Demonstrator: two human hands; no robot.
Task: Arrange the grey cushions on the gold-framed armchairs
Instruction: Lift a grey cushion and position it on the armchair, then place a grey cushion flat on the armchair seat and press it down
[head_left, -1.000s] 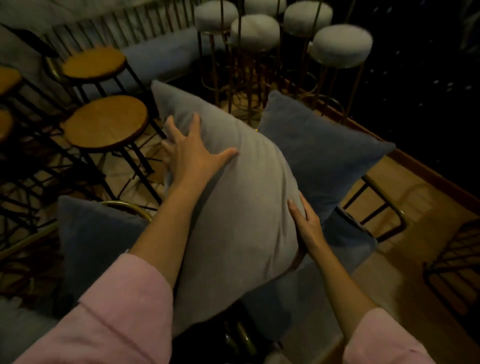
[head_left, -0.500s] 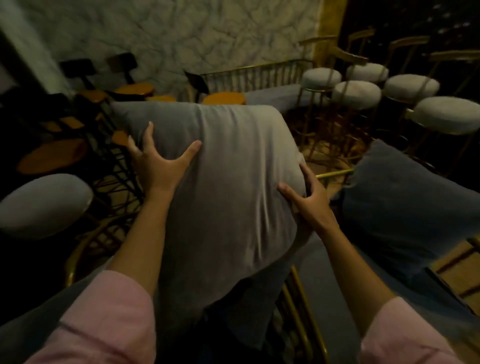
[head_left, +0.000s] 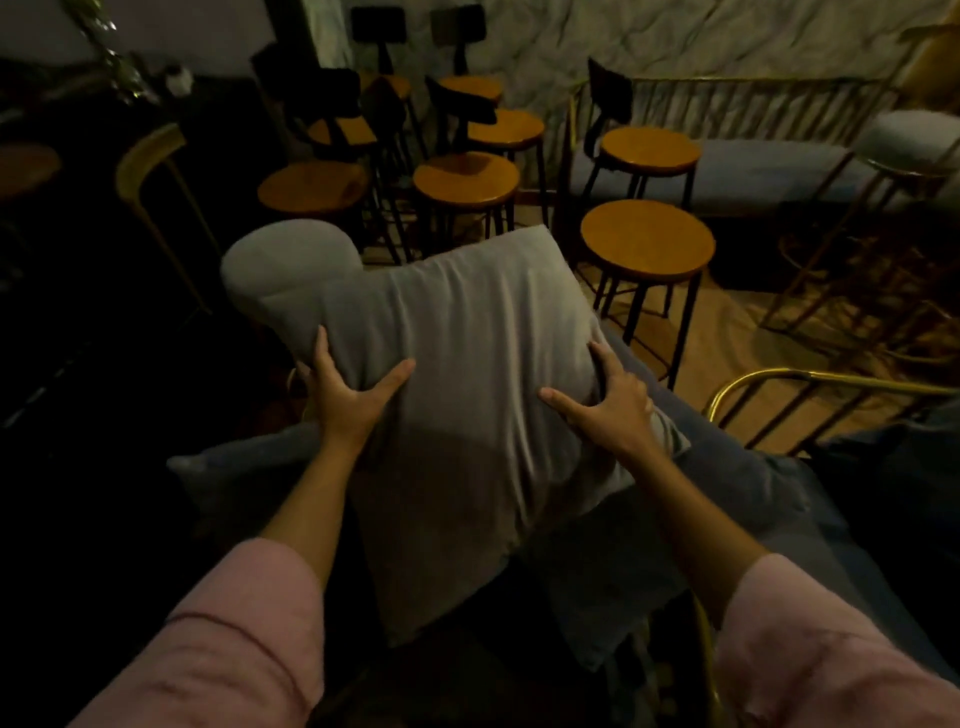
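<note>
Nearest to me, both pink sleeves (head_left: 234, 639) reach forward, and I have the grey cushion (head_left: 467, 395) held between my two hands, up in front of my chest. The left hand (head_left: 345, 397) pinches its left edge, fingers wrapped behind and thumb across the front. The right hand (head_left: 610, 405) presses its right edge with fingers spread, so each grip is closed on the cushion. The fabric wrinkles and dents under my thumbs, so I judge it light, soft and floppy, unlikely to slip. The side edges look the best hold, keeping it from folding.

Under it lie darker grey cushions (head_left: 737, 483) on what seems to be an armchair seat; a gold frame rail (head_left: 810, 376) curves at right. Just beyond the cushion's left corner stands a pale padded stool (head_left: 283, 260). Farther off, wooden stools (head_left: 647, 241) crowd the floor, and I judge a wide swing could knock one. A marbled wall (head_left: 701, 41) closes the back.
</note>
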